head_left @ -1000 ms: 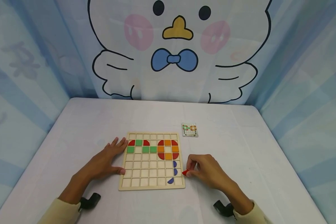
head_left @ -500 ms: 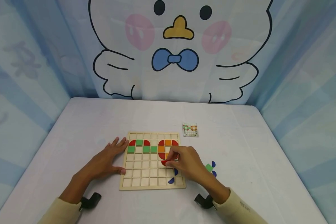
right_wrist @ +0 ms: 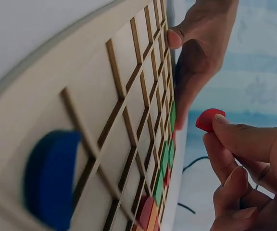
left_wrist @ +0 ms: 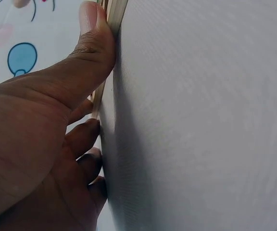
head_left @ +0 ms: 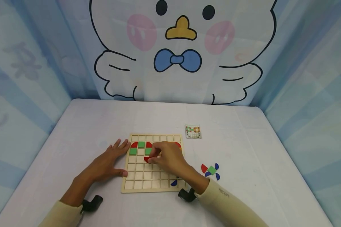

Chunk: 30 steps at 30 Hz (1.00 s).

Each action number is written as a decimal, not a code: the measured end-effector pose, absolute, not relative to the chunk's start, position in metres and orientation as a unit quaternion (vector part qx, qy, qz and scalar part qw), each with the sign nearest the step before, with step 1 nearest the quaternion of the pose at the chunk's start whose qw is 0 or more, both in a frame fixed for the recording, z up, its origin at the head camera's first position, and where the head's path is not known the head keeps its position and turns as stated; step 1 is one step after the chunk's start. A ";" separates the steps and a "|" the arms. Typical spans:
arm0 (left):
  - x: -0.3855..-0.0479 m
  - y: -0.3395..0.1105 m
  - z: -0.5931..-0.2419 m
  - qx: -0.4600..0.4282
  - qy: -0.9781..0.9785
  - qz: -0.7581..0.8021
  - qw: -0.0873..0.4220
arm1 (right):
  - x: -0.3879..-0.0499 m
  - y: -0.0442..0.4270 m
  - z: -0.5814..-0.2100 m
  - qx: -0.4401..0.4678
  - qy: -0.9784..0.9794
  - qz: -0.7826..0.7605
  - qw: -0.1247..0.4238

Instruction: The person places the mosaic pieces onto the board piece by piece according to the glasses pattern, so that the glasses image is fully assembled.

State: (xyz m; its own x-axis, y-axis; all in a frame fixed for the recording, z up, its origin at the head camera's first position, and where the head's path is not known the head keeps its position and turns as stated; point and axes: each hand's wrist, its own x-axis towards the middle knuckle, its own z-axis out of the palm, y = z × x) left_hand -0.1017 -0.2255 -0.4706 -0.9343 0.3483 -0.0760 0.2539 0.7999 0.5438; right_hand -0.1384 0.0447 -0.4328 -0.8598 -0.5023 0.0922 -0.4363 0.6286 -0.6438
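My right hand (head_left: 170,159) pinches a red quarter-circle tile (right_wrist: 206,120) between thumb and fingertips, held above the wooden grid board (head_left: 134,186). Below it are bare cells left of the middle. With fingers spread, my left hand (head_left: 103,165) rests against the board's left edge; in the left wrist view its thumb (left_wrist: 91,38) touches the wooden rim. Red and green tiles, such as a green square (head_left: 141,144), fill cells in the upper rows. A blue half-round tile (head_left: 174,183) lies at the lower right. My right hand and forearm hide part of the board's right side.
Right of the board lie loose tiles: a red quarter-circle (head_left: 204,168), a green square tile (head_left: 212,170) and several blue ones. A small pattern card (head_left: 193,131) lies beyond the board's upper right corner. A cartoon-printed curtain (head_left: 176,85) hangs behind the table.
My right hand has carried the red tile from beside the board's right edge leftward over the grid, uncovering the loose tiles at right. My left hand stays in place.
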 end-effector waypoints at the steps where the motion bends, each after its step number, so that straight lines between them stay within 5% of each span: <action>1: -0.102 -0.226 -0.471 0.160 0.944 0.274 0.086 | -0.139 0.041 -0.432 -0.261 0.902 -0.339 0.052; 30: -0.102 -0.228 -0.470 0.170 0.942 0.276 0.087 | -0.160 -0.026 -0.445 -0.235 0.933 -0.251 0.110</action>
